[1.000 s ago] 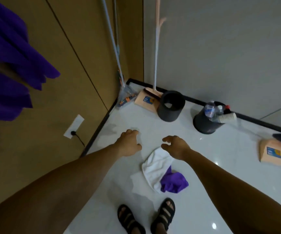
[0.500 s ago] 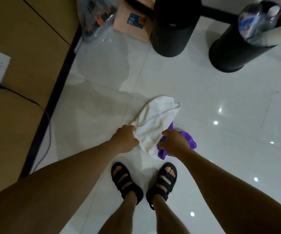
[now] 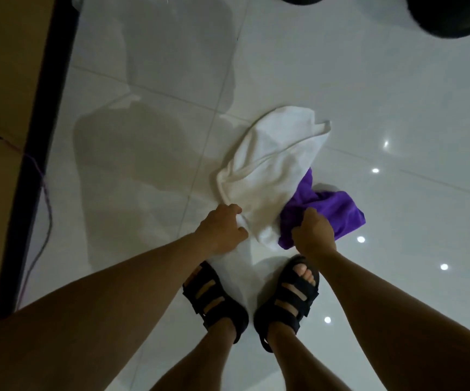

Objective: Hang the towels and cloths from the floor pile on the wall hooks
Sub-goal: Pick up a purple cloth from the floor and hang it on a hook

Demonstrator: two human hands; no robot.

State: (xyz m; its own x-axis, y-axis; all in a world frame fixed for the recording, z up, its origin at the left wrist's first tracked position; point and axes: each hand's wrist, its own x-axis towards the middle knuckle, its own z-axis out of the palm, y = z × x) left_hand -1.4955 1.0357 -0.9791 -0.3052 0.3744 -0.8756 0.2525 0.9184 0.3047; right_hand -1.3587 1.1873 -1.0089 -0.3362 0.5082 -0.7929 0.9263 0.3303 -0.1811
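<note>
The glossy white tiled floor (image 3: 397, 94) fills most of the view, with small light spots reflected on its right side. Along the left runs a brown wall panel (image 3: 2, 66) edged by a black baseboard (image 3: 45, 122). At the far edge, the bottoms of two black bins (image 3: 448, 15) show, cut off by the frame. A white towel (image 3: 270, 170) lies crumpled on the floor in the middle. Its right near part overlaps a purple cloth (image 3: 335, 210), which lies just to its right. Near them stand two feet in black strap sandals (image 3: 214, 300). The left hand (image 3: 222, 230) curls its fingers on the towel's near left edge. The right hand (image 3: 312, 232) grips a bunch of the purple cloth. A thin cable (image 3: 45, 193) trails down by the baseboard.
</note>
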